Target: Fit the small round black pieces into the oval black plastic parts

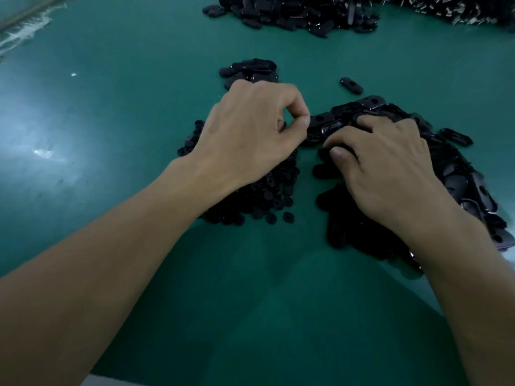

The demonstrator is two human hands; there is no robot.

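Observation:
A heap of small round black pieces (267, 196) lies on the green table, partly under my left hand (250, 132). My left hand hovers over it with thumb and forefinger pinched together; a small dark piece seems to sit between them. To the right spreads a pile of oval black plastic parts (462, 185). My right hand (384, 168) lies on that pile, its fingers curled around an oval part (331, 126) at the pile's left edge. The two hands are close, almost touching.
A small stack of oval parts (250, 69) sits just beyond my left hand. One loose oval part (351, 85) lies behind the right pile. A large heap of black parts (306, 12) fills the far edge of the green table (125, 93).

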